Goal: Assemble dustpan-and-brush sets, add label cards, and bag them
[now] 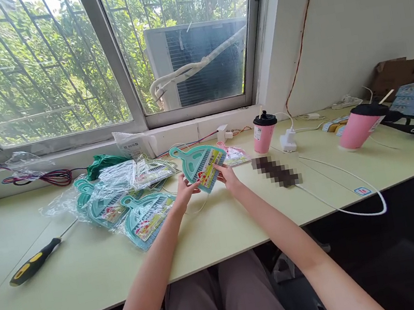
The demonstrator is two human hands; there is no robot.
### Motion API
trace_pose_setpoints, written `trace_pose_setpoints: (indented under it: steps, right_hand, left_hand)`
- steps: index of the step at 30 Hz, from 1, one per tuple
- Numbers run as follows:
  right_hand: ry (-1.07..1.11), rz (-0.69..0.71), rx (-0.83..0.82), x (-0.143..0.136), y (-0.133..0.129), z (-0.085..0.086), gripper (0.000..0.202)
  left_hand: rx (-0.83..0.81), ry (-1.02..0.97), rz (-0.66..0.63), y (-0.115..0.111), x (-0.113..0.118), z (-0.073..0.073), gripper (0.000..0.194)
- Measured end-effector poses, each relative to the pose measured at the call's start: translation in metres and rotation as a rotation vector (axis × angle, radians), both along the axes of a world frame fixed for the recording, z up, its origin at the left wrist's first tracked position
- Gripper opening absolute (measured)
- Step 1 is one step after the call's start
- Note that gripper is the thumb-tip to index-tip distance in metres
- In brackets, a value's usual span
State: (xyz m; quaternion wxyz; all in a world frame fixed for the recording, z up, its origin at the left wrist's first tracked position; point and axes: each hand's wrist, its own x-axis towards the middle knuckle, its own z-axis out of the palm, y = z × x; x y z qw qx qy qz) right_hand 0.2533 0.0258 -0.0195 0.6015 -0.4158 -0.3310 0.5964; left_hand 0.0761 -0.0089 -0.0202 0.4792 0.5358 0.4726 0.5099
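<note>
A teal dustpan set (196,163) with a yellow printed card is held up over the table, its round handle loop pointing to the upper left. My left hand (186,192) grips its lower left edge, and my right hand (228,175) grips the lower right side. Just left of my left hand lies another teal set (148,219) in clear plastic. More wrapped teal sets (101,206) are heaped behind it, under crumpled clear film. Behind my right hand, a pink set (235,154) rests near the windowsill.
A screwdriver (35,262) lies at the left. Pink cups (264,133) (363,125) with black lids stand at the right, near a white charger (288,140) and its looping cable. A blurred dark object (277,171) lies right of my hands. Green plastic (108,163) sits by the sill.
</note>
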Motion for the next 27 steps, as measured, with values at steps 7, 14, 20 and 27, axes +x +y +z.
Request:
trace_pose_setpoints:
  steps: [7, 14, 20, 27]
  right_hand:
    - [-0.011, -0.004, 0.009, -0.0005, -0.0013, 0.0001, 0.010]
    - [-0.015, -0.018, -0.004, -0.0004, -0.0020, 0.0006, 0.009]
    - [-0.012, -0.011, -0.004, 0.0001, -0.0022, 0.0008, 0.007]
    - [-0.009, -0.007, -0.005, 0.0002, -0.0029, 0.0015, 0.007]
  left_hand:
    - [-0.016, -0.007, 0.003, -0.0036, 0.0014, 0.0049, 0.061]
    - [-0.020, -0.016, -0.008, -0.0046, 0.0007, 0.0052, 0.063]
    - [-0.025, -0.020, -0.039, -0.0049, -0.0014, 0.0048, 0.065]
    - [-0.037, -0.018, -0.044, -0.0052, -0.0014, 0.0057, 0.064]
